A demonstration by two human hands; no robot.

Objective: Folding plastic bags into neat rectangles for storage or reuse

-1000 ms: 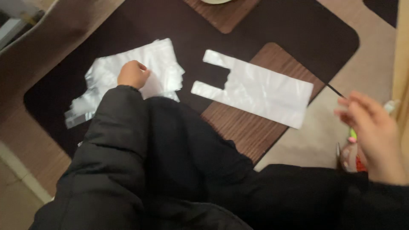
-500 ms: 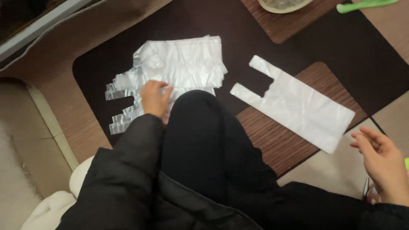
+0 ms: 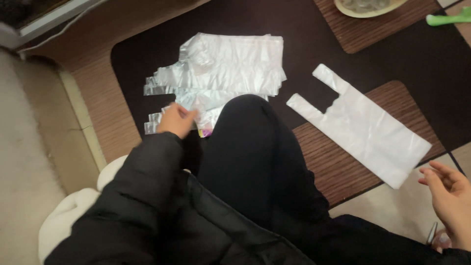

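A stack of clear plastic bags [image 3: 223,71] lies on the dark mat [image 3: 304,34] ahead of my raised knee [image 3: 250,142]. My left hand [image 3: 175,120] rests on the near edge of that stack, fingers pinching at a bag's handle strips. A single flattened white bag [image 3: 365,127] with two handles lies to the right, half on a brown wood-grain mat [image 3: 338,167]. My right hand [image 3: 449,196] hovers open at the right edge, just below and right of that bag's bottom corner, holding nothing.
A shallow dish [image 3: 368,6] sits on another wood-grain mat at the top, with a green object [image 3: 449,18] at the top right. A pale cushion [image 3: 73,211] lies at lower left beside a light carpet. My black jacket sleeves fill the foreground.
The view has shifted, so the bags sit lower and further right. My left hand slid from the stack's middle to its near left edge. My right hand dropped lower right and opened.
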